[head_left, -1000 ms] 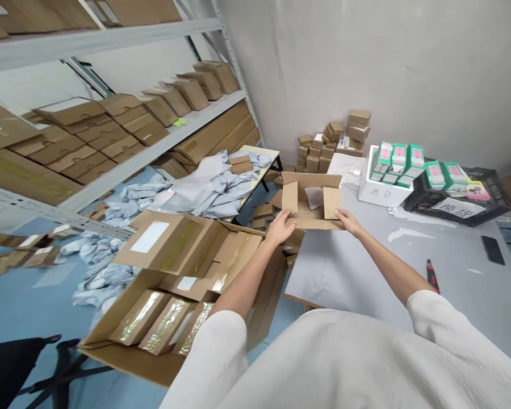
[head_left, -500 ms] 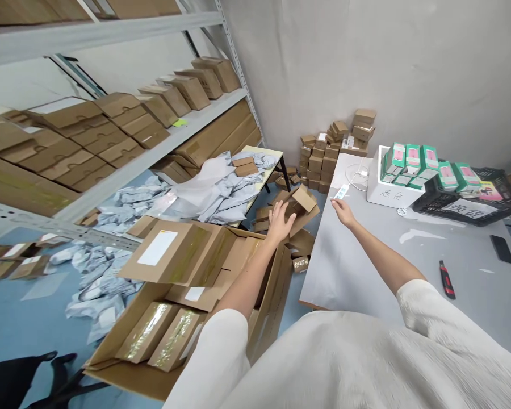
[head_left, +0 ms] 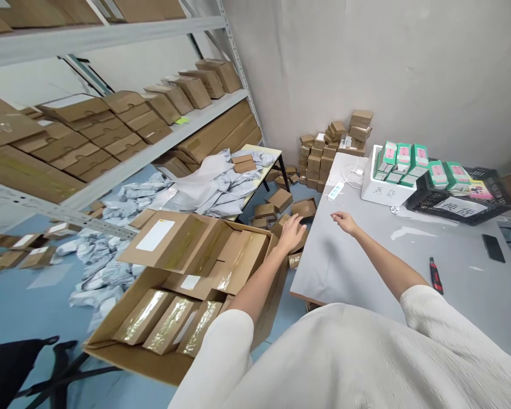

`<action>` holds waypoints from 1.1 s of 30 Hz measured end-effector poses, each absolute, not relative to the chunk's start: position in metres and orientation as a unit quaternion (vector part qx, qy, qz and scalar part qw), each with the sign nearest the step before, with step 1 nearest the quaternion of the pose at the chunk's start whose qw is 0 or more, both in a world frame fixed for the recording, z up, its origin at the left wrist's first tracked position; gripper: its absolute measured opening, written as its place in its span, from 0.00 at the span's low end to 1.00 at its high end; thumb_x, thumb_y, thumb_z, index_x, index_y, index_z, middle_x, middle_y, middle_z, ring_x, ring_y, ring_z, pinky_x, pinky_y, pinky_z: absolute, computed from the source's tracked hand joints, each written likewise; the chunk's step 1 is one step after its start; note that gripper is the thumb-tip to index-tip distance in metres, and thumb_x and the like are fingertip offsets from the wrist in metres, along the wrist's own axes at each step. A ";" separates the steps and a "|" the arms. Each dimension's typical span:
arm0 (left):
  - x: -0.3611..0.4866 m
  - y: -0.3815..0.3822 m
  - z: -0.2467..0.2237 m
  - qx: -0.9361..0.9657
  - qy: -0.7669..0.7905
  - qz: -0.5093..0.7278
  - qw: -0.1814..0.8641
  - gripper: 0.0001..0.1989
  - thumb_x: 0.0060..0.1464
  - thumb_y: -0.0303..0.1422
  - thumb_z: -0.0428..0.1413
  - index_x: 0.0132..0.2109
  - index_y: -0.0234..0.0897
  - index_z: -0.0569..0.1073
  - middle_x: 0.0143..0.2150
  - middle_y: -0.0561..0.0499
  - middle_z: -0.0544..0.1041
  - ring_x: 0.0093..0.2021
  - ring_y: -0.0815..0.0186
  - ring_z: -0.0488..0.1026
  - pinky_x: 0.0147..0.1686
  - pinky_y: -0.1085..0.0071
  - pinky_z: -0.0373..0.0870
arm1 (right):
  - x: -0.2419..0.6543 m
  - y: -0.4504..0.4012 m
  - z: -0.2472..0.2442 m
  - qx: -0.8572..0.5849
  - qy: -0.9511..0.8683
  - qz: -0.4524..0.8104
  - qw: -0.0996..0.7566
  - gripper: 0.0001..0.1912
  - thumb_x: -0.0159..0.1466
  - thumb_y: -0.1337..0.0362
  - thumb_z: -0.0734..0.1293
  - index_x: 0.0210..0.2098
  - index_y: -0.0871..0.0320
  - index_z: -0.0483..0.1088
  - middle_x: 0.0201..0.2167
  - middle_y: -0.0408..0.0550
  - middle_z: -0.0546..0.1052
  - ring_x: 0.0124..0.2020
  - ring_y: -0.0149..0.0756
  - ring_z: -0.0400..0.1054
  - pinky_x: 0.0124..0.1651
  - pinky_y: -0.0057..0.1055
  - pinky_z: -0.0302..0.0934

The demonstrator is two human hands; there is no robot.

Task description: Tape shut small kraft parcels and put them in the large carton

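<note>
My left hand (head_left: 292,233) is stretched out with its fingers apart, beyond the right edge of a large open carton (head_left: 142,372), and nothing shows in its grasp. Taped brown boxes (head_left: 172,324) lie inside that carton. Over the near-left part of the grey table (head_left: 349,270), my right hand (head_left: 344,221) has its fingers pressed together; whatever they may hold is too small to name. A white power strip (head_left: 336,191) with a cable lies on the table just beyond my right hand.
A white bin (head_left: 385,194) and a black crate (head_left: 496,196) hold green boxes. A red-black cutter (head_left: 435,276) and a phone (head_left: 493,248) lie on the table. Metal shelving (head_left: 200,125) stands left. Small cartons (head_left: 280,200) lie on the floor ahead.
The box flap near my left hand is gone from there, and loose cartons show on the floor beyond. My left hand has moved slightly right and down. The view has shifted slightly.
</note>
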State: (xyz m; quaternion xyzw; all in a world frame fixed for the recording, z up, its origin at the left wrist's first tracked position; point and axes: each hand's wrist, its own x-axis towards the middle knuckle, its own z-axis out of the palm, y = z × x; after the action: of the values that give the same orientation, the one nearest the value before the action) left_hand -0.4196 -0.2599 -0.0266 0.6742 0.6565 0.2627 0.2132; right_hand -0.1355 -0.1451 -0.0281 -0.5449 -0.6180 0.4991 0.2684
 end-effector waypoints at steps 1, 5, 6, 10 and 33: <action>-0.413 -0.263 -0.027 0.673 0.657 0.264 0.214 0.27 0.75 0.46 0.47 0.73 0.41 0.68 0.80 0.39 0.63 0.80 0.49 0.57 0.78 0.46 0.55 | -0.131 -0.149 -0.029 -0.540 -0.622 0.501 0.264 0.15 0.64 0.54 0.69 0.44 0.55 0.82 0.47 0.53 0.85 0.49 0.45 0.76 0.54 0.42 0.72; -0.384 -0.281 -0.029 0.667 0.656 0.281 0.214 0.27 0.75 0.46 0.48 0.72 0.40 0.69 0.78 0.38 0.66 0.78 0.48 0.61 0.77 0.46 0.59 | -0.110 -0.166 -0.033 -0.509 -0.641 0.521 0.244 0.15 0.63 0.54 0.71 0.43 0.55 0.82 0.45 0.52 0.85 0.47 0.44 0.77 0.52 0.40 0.72; -0.376 -0.287 -0.030 0.665 0.656 0.288 0.211 0.27 0.75 0.46 0.48 0.72 0.40 0.69 0.77 0.38 0.67 0.78 0.48 0.62 0.77 0.46 0.60 | -0.105 -0.170 -0.035 -0.499 -0.647 0.526 0.236 0.15 0.63 0.53 0.71 0.43 0.55 0.82 0.44 0.51 0.85 0.47 0.44 0.77 0.52 0.40 0.72; -0.349 -0.322 -0.037 0.649 0.666 0.305 0.205 0.26 0.74 0.44 0.50 0.72 0.39 0.69 0.75 0.39 0.69 0.77 0.49 0.64 0.77 0.47 0.60 | -0.093 -0.187 -0.044 -0.463 -0.668 0.546 0.204 0.15 0.63 0.54 0.71 0.43 0.55 0.82 0.45 0.51 0.85 0.47 0.44 0.78 0.53 0.40 0.72; -0.450 -0.561 -0.038 0.485 0.792 0.352 0.121 0.24 0.74 0.41 0.50 0.70 0.40 0.69 0.74 0.38 0.70 0.75 0.51 0.67 0.76 0.50 0.64 | -0.302 -0.314 -0.055 -0.248 -0.763 0.590 0.094 0.16 0.61 0.52 0.70 0.41 0.56 0.82 0.36 0.49 0.83 0.40 0.42 0.76 0.49 0.40 0.73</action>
State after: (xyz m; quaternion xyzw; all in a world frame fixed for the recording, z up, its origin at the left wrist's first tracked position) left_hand -0.4496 -0.5607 -0.0381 0.4846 0.7917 0.3517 0.1211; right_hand -0.3020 -0.3145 -0.0554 -0.2480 -0.7627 0.5898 0.0938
